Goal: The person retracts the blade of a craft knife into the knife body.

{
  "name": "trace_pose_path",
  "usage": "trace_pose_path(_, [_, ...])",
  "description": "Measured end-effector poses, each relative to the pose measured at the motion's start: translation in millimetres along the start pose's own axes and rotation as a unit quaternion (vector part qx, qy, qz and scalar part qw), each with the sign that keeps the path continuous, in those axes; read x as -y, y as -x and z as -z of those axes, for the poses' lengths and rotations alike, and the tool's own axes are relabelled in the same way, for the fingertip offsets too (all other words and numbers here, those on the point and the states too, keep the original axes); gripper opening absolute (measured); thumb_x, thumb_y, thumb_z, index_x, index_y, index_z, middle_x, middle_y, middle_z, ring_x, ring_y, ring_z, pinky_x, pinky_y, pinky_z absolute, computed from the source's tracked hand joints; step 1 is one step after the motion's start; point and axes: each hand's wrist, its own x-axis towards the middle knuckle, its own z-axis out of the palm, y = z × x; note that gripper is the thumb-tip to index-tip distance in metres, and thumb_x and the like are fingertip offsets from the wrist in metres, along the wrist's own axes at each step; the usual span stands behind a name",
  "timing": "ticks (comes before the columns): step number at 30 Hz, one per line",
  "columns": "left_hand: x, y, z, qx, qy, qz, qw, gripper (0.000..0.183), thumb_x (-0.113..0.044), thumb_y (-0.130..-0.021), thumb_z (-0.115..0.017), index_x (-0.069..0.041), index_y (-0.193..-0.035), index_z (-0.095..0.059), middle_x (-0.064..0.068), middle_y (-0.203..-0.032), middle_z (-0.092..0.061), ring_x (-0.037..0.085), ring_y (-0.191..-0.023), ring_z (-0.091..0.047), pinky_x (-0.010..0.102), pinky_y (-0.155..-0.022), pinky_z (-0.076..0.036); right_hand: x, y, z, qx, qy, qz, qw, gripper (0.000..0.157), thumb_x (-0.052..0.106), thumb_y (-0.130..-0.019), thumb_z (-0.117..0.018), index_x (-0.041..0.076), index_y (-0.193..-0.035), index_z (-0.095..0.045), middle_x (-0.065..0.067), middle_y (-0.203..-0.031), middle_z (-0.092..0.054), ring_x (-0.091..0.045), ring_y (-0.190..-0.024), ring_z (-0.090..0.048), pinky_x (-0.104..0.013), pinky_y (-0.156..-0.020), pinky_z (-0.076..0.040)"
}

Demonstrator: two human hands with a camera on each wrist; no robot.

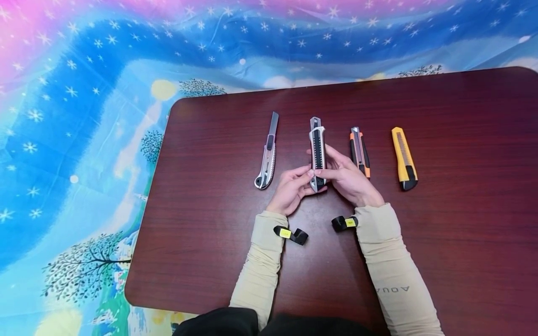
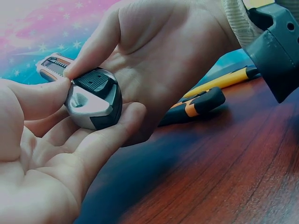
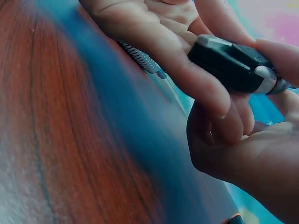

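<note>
A silver-and-black snap-off utility knife (image 1: pixel 317 149) is held between both hands above the table, its blade end pointing away from me. My left hand (image 1: pixel 290 190) grips its rear end, thumb on top and fingers underneath. From the other side my right hand (image 1: pixel 350 179) holds the handle, thumb across the top and fingers behind it. In the left wrist view the knife's butt (image 2: pixel 91 105) faces the camera, with both thumb tips close together on it. The right wrist view shows the dark side of the knife (image 3: pixel 229 65) lying over the left fingers.
Left of the hands lies a silver utility knife (image 1: pixel 267 156) with its blade extended. To the right lie an orange-and-black utility knife (image 1: pixel 358 144), partly behind the right hand, and a yellow one (image 1: pixel 404 158). A patterned cloth (image 1: pixel 84 140) hangs beyond the dark wooden table (image 1: pixel 201 210).
</note>
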Motion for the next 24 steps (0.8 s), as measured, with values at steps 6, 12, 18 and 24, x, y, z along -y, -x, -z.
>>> trace_pose_path(6, [-0.9,-0.5,-0.2,-0.003,-0.006,0.007,1.0000,0.041,0.001,-0.099,-0.040,0.017,-0.137,-0.038,0.039,-0.129,-0.048,0.015,-0.097,-0.070,0.050,-0.098,-0.051,0.1,-0.6,-0.2,0.006,0.001,0.001,1.000,0.069,-0.009,-0.088,-0.057,0.003,-0.150,-0.029,-0.010,-0.141,-0.047,-0.021,-0.124,-0.043,-0.018,-0.098,-0.040])
trace_pose_path(12, [-0.7,-1.1,0.7,-0.002,-0.006,0.008,0.9999,0.041,0.001,-0.099,-0.040,0.017,-0.137,-0.038,0.045,-0.136,-0.037,0.015,-0.096,-0.070,0.050,-0.097,-0.052,-0.1,-0.8,0.4,0.006,0.006,0.005,1.000,0.068,-0.009,-0.088,-0.057,0.003,-0.149,-0.030,-0.006,-0.137,-0.051,-0.023,-0.125,-0.040,-0.018,-0.099,-0.040])
trace_pose_path(18, [-0.2,-1.2,0.4,-0.006,-0.007,0.006,0.9999,0.041,0.001,-0.099,-0.041,0.016,-0.138,-0.039,0.040,-0.132,-0.045,0.016,-0.096,-0.070,0.050,-0.096,-0.052,-0.5,-0.9,0.8,0.002,0.005,0.003,1.000,0.065,-0.008,-0.088,-0.057,0.004,-0.148,-0.033,-0.008,-0.137,-0.051,-0.023,-0.125,-0.041,-0.019,-0.099,-0.039])
trace_pose_path(24, [-0.2,-0.9,-1.0,-0.013,-0.010,0.005,0.9999,0.042,0.000,-0.099,-0.042,0.014,-0.138,-0.040,0.027,-0.122,-0.056,0.015,-0.097,-0.069,0.050,-0.097,-0.052,-1.7,-1.7,0.8,-0.007,0.016,-0.007,1.000,0.067,-0.008,-0.089,-0.056,0.003,-0.149,-0.030,-0.010,-0.138,-0.050,-0.018,-0.123,-0.045,-0.018,-0.097,-0.041])
